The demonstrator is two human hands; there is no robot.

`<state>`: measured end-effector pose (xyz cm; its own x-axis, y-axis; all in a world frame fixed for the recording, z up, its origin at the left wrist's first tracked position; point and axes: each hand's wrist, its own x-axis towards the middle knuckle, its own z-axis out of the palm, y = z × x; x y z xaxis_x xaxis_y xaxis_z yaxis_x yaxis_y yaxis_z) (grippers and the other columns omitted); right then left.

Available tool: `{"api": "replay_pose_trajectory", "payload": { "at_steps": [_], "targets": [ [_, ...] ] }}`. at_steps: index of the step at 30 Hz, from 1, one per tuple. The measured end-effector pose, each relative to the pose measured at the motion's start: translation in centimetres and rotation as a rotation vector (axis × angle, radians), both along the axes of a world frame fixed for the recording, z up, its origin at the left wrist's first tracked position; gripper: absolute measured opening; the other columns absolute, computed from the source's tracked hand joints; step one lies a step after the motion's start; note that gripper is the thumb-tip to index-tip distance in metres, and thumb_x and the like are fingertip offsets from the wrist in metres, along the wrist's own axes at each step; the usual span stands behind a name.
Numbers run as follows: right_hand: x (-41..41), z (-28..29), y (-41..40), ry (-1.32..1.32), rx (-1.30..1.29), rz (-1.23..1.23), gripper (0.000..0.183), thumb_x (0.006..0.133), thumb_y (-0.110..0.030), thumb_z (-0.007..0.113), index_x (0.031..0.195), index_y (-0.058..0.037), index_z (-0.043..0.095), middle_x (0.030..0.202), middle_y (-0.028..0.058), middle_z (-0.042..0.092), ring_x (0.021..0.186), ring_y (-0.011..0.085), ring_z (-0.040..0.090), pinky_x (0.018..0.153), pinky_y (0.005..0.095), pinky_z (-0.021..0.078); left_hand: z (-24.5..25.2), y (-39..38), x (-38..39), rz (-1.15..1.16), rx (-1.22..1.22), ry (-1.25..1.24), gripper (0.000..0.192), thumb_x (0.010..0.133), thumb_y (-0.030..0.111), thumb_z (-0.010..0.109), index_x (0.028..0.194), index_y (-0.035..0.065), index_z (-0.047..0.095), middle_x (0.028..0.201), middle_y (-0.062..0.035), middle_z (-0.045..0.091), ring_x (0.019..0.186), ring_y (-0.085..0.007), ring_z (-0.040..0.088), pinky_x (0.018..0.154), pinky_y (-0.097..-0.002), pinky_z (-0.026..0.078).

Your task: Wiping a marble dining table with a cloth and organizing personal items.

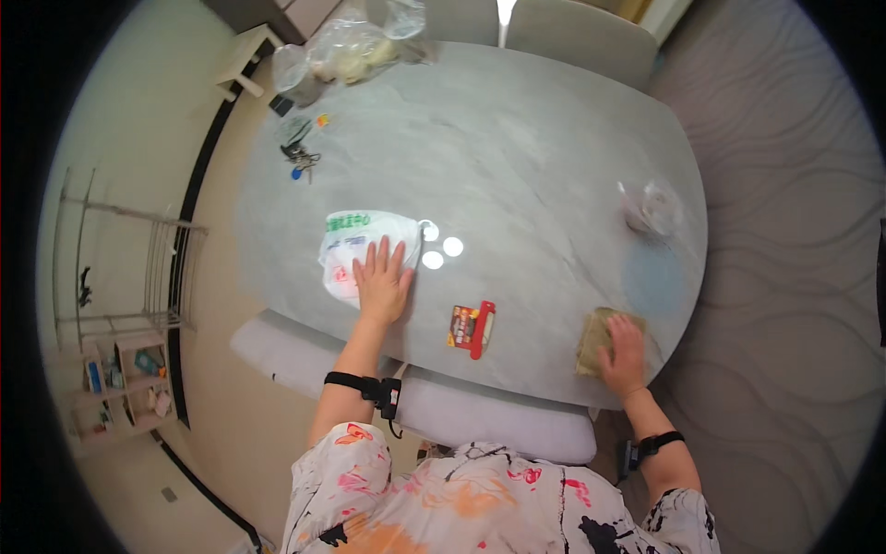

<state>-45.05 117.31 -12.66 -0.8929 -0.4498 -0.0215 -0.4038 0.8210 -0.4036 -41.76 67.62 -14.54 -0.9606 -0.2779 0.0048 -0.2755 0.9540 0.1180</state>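
My left hand [384, 284] lies flat with its fingers spread over the right part of a white plastic bag [346, 239] that bears printed writing. The bag is spread on the table and looks nearly flat. At the near right, my right hand [626, 353] grips a folded olive-green cloth [594, 341] from above, thumb on its near side. Between the hands, a pack of batteries [460, 325] lies on the tabletop, beside a red-handled tool that looks like a peeler [482, 331].
The grey marbled table [498, 159] has a rounded right edge. Clear plastic bags with pale food [353, 62] stand at the far left, keys [301, 154] nearer. A crumpled clear bag [652, 210] sits at the right. A padded bench [498, 422] and chairs [581, 41] border the table.
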Motion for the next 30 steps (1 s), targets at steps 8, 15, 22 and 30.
{"api": "replay_pose_trajectory", "payload": {
  "at_steps": [8,15,22,30],
  "targets": [
    [2.9,-1.8,-1.8,0.006,0.202,-0.08,0.062,0.085,-0.027,0.066,0.143,-0.0182,0.046,0.149,0.0119,0.041,0.14,0.0329,0.033,0.114,0.0547,0.0228,0.0,4.3,0.3,-0.165,0.086,0.063,0.065,0.093,0.039,0.057,0.15,0.0192,0.036,0.157,-0.0145,0.029,0.147,-0.0348,0.022,0.116,-0.062,0.01],
    [2.0,-2.6,-13.3,0.151,-0.136,0.131,0.048,0.088,-0.031,0.062,0.134,-0.02,0.055,0.148,0.0093,0.044,0.139,0.028,0.037,0.109,0.0539,0.0279,3.1,12.7,3.3,-0.873,0.262,-0.173,0.056,0.086,0.034,0.066,0.138,0.0163,0.053,0.154,-0.0133,0.036,0.145,-0.0324,0.028,0.118,-0.0581,0.012],
    [1.3,-3.1,-14.1,-0.027,0.02,0.229,0.061,0.095,-0.048,0.049,0.149,-0.0228,0.039,0.158,0.01,0.029,0.147,0.0306,0.022,0.117,0.0602,0.0109,0.4,7.7,1.5,-0.453,0.126,-0.078,0.056,0.093,0.032,0.058,0.144,0.0136,0.045,0.157,-0.0151,0.029,0.146,-0.0356,0.023,0.115,-0.0587,0.019],
    [1.9,-1.8,1.9,-0.052,0.195,-0.133,0.063,0.092,-0.048,0.054,0.148,-0.0227,0.041,0.158,0.0088,0.03,0.147,0.0298,0.022,0.118,0.0575,0.0117,2.9,18.6,-5.1,-0.631,0.23,0.035,0.06,0.085,0.024,0.068,0.139,0.0065,0.047,0.149,-0.0171,0.04,0.138,-0.0374,0.035,0.113,-0.053,0.026]
  ]
}}
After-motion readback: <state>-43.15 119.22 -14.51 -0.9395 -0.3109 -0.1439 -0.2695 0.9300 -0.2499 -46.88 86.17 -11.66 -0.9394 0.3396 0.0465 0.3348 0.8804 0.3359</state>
